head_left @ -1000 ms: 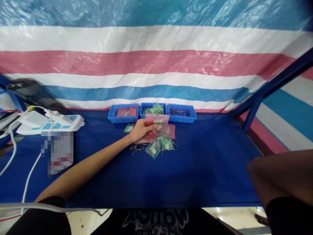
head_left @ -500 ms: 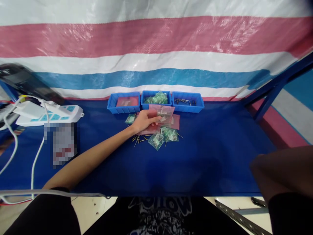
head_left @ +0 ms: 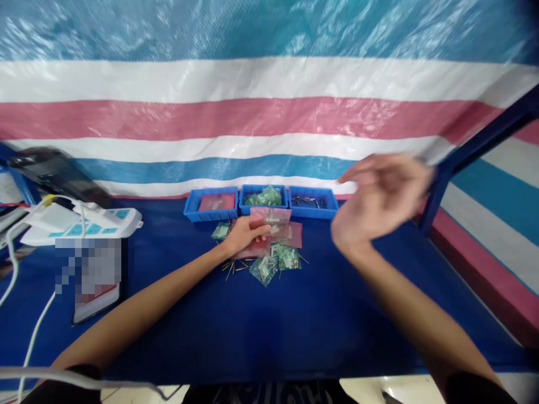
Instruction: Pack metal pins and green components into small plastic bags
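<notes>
My left hand [head_left: 245, 234] pinches a pink see-through bag [head_left: 273, 216] just in front of the blue bins. Around it on the table lie another pink bag [head_left: 295, 234], green bags of small parts [head_left: 264, 270] and loose thin metal pins [head_left: 233, 266]. Raised to the right, my right hand [head_left: 381, 196] is blurred, its fingers apart and nothing seen in them. Behind the pile stand a left bin [head_left: 194, 214] holding pink bags, a middle bin [head_left: 243, 207] with green bags and a right bin [head_left: 315, 213] with metal pins.
At the left are a white power strip [head_left: 113, 220], white cables [head_left: 36, 331], a black object [head_left: 56, 171] and a partly pixelated box [head_left: 99, 300]. A striped sheet [head_left: 210, 120] hangs behind the blue table [head_left: 269, 331]. A blue frame post [head_left: 438, 193] stands at the right.
My right hand has come up from the lower right edge into view. The camera has tilted up, while my left hand still holds the pink bag over the pile.
</notes>
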`<state>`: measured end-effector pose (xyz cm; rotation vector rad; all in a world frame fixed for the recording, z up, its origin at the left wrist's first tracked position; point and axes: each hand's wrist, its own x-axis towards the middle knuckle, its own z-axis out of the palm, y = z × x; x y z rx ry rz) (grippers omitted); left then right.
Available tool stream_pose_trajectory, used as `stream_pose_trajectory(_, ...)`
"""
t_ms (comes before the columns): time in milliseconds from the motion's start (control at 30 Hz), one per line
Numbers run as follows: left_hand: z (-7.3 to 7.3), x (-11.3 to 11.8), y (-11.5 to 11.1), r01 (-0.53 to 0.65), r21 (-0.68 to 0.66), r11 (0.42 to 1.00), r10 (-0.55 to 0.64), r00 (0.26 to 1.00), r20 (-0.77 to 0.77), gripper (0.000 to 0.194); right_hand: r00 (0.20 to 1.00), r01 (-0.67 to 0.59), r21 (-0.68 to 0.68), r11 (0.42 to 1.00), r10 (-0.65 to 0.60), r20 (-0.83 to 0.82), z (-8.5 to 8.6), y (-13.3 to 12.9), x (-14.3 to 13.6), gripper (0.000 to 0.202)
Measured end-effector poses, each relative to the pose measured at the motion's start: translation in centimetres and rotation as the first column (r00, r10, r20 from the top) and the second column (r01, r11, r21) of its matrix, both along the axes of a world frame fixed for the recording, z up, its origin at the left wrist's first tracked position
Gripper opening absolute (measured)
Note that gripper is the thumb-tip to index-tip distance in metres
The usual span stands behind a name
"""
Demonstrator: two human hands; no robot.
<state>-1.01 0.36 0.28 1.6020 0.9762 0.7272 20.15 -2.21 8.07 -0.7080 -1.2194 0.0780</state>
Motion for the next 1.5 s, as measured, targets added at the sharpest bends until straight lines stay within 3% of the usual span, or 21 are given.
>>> stream_pose_trajectory(100,-0.2,0.0,0.4,-0.011,-0.024,1.0,0.012,0.999,0.042,0.03,1.0,-0.02,-0.165,0.986,0.018,-0.015,-3.4,0.7,-1.9,0.022)
stream_pose_trajectory(200,-0.4,0.0,0.6,-0.028,-0.045,0.999,0.032,0.995,0.092,0.031,0.992,-0.055,-0.427,0.902,0.098,0.081,-7.6,0.6,-2.9,0.034)
stream_pose_trajectory(300,-0.4,-0.1,0.6,-0.017,-0.024,1.0,0.019,0.993,0.114,0.031,0.959,-0.089,-0.513,0.854,0.213,0.189,-9.7,0.3,-3.0,0.03)
stream_pose_trajectory(400,-0.4,-0.1,0.5,-0.021,0.007,1.0,0.02,0.995,0.101,0.032,0.931,-0.092,-0.537,0.838,0.264,0.253,-9.6,0.2,-2.8,0.017)
stream_pose_trajectory(667,0.2,-0.1,0.1,-0.054,0.012,0.998,0.052,0.995,0.082,0.032,0.859,-0.134,-0.605,0.785,0.397,0.324,-9.1,1.0,-2.2,0.021)
stream_pose_trajectory(967,0.4,-0.3,0.3,-0.032,-0.022,0.999,0.033,0.998,0.052,0.026,0.901,-0.081,-0.558,0.826,0.299,0.312,-10.0,1.0,-2.3,0.028)
stream_pose_trajectory(1233,0.3,-0.1,0.4,-0.041,-0.054,0.998,0.048,0.99,0.136,0.028,0.882,-0.137,-0.583,0.801,0.367,0.296,-9.8,0.5,-2.2,0.028)
stream_pose_trajectory(1500,0.0,-0.3,0.5,-0.102,0.088,0.991,0.096,0.993,0.066,0.038,0.899,-0.123,-0.604,0.788,0.346,0.269,-10.3,0.7,-2.3,0.034)
